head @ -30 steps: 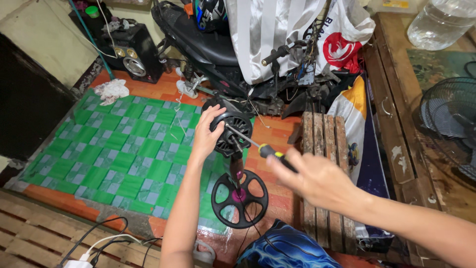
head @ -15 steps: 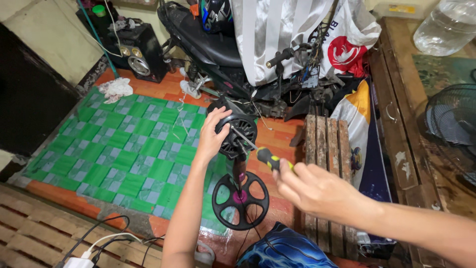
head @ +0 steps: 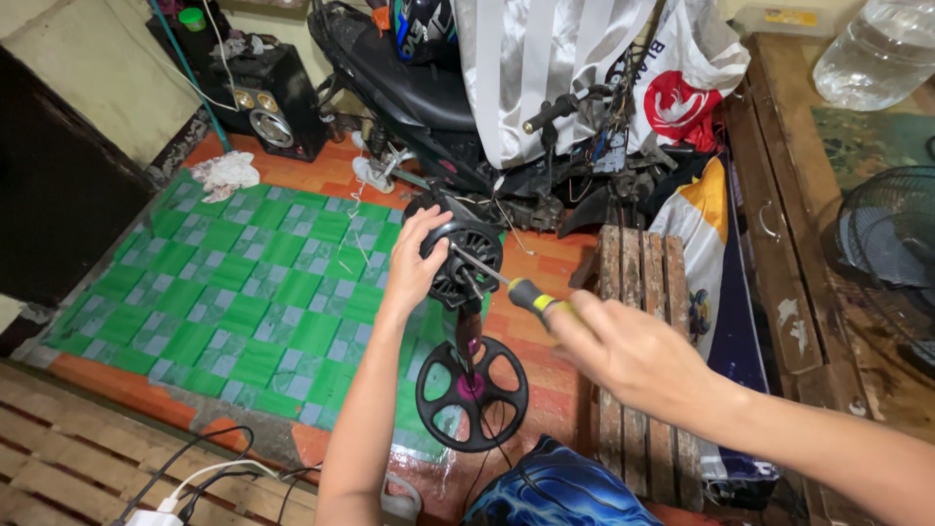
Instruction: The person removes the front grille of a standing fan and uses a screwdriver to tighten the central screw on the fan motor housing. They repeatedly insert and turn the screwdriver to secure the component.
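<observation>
Open floor is offered left of the fan motor (head: 466, 261) over the green checkered mat (head: 224, 292). Passage behind is blocked by the motorbike (head: 429, 88); the right is hemmed by the wooden pallet (head: 638, 292). Below, room is taken by the round fan base (head: 472, 394) and cables (head: 209, 468).

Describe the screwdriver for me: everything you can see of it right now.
The screwdriver has a thin bare metal shaft and a black handle with a yellow band. The right hand grips the handle, hiding its end. It lies slanted, tip up and left, meeting the back of the black fan motor housing, which the left hand steadies.
</observation>
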